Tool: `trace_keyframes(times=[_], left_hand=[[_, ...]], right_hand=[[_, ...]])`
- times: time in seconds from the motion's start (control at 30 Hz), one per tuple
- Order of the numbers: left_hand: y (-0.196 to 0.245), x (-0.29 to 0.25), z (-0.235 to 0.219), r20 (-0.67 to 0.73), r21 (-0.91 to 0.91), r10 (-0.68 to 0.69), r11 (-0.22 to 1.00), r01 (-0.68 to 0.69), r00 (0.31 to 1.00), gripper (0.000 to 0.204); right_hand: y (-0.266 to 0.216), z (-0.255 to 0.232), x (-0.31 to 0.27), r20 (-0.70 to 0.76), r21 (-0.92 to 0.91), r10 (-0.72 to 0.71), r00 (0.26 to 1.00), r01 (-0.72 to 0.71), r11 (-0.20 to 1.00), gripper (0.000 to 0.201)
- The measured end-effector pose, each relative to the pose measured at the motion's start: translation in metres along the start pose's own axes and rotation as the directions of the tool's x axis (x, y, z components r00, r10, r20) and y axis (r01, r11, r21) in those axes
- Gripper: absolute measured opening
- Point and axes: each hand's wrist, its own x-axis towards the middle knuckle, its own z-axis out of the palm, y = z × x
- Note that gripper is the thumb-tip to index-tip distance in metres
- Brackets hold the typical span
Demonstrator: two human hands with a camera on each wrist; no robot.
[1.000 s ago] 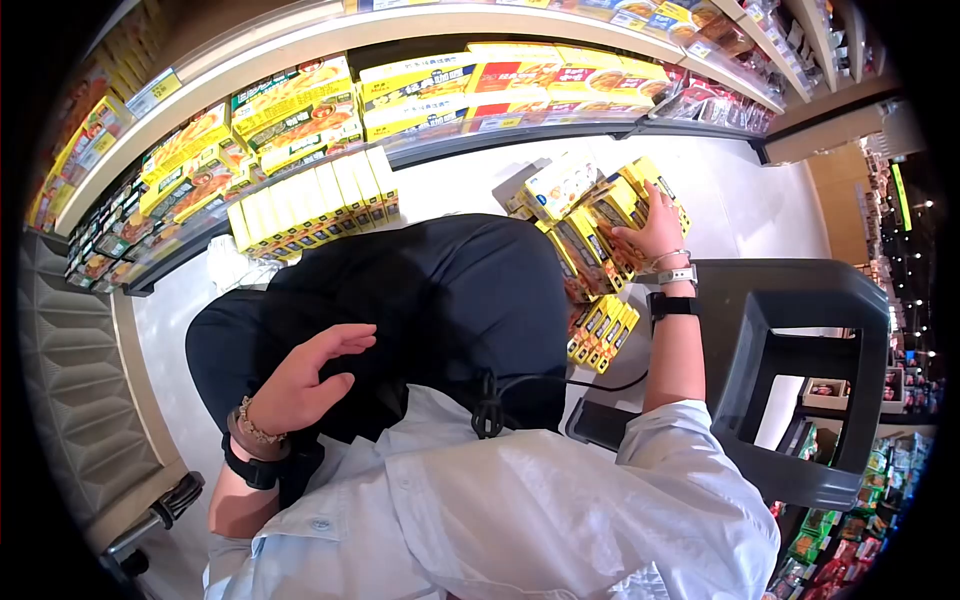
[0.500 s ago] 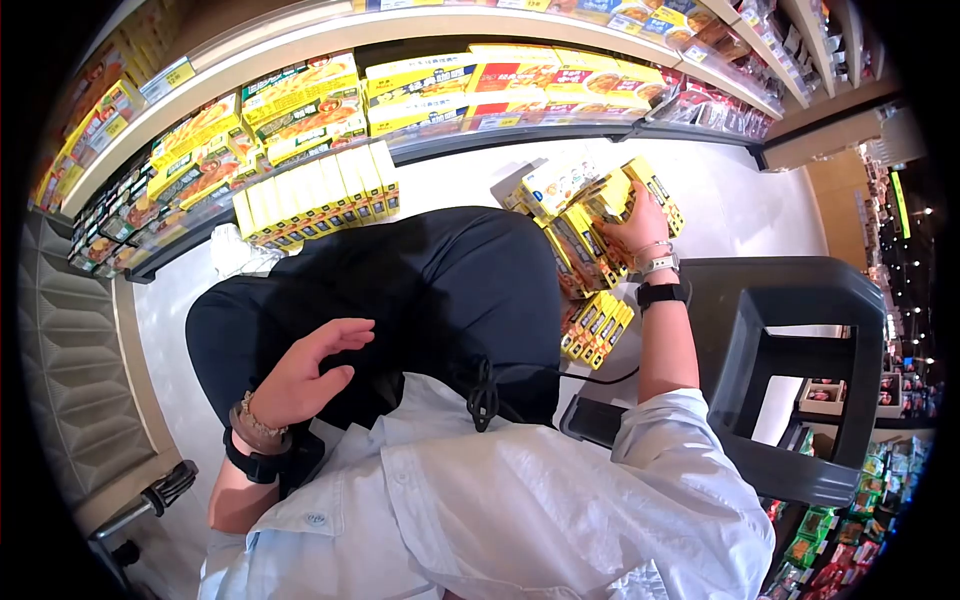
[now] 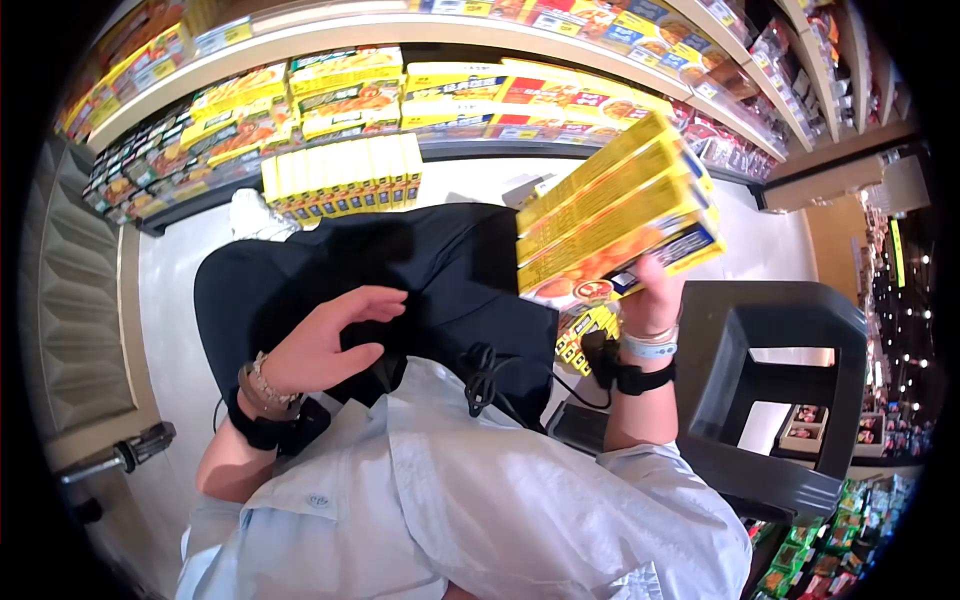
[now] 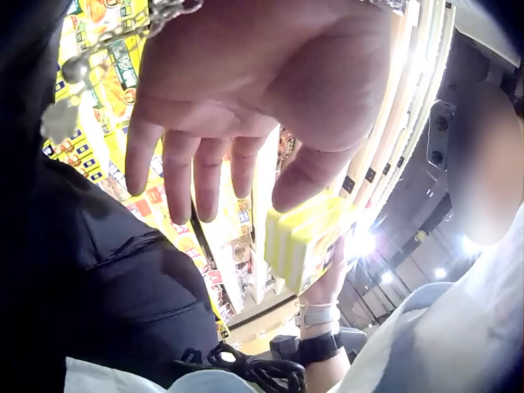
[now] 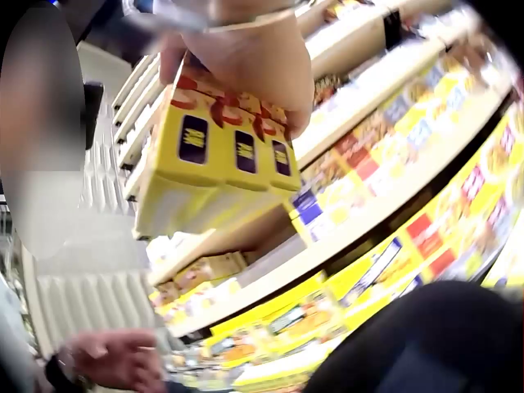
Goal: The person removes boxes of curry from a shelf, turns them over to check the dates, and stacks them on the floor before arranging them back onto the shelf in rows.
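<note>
our right hand [image 3: 655, 297] has just lifted three yellow boxes [image 3: 612, 215] off the floor [image 3: 180, 300], so it now bears them, thumb and fingers gripping one end. they tilt beside our knee [image 3: 500, 270]; our left hand [image 3: 335, 342] is open, empty.

The pale floor [image 3: 178, 285] bears yellow boxes [image 3: 345, 172], many in a row.

a grey pleated panel [image 3: 85, 320] lines the left edge of the pale glossy floor [image 3: 180, 350]; a metal bar with a black end [image 3: 100, 465] juts near that edge. toward the right edge stands a dark grey plastic frame [image 3: 848, 385], near shiny green packets [image 3: 800, 560].
</note>
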Motion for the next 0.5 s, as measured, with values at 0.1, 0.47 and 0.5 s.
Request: trace_keyframes(times=[0.1,0.47,0.5], left_hand=[[0.007,0.0,0.005,0.009,0.065,0.094,0.993,-0.094,0.996,0.062],[0.003,0.018,0.031,-0.444,0.3,0.516,0.856,-0.421,0.733,0.116],[0.002,0.018,0.03,-0.451,0.345,0.527,0.847,-0.404,0.72,0.117]], right_hand=[[0.016,0.034,-0.002,0.08,0.773,0.258,0.963,-0.223,0.593,0.056],[0.065,0.135,-0.024,0.592,0.765,0.471,0.654,-0.641,-0.07,0.048],[0.074,0.133,-0.031,0.603,0.755,0.479,0.638,-0.65,-0.083,0.048]])
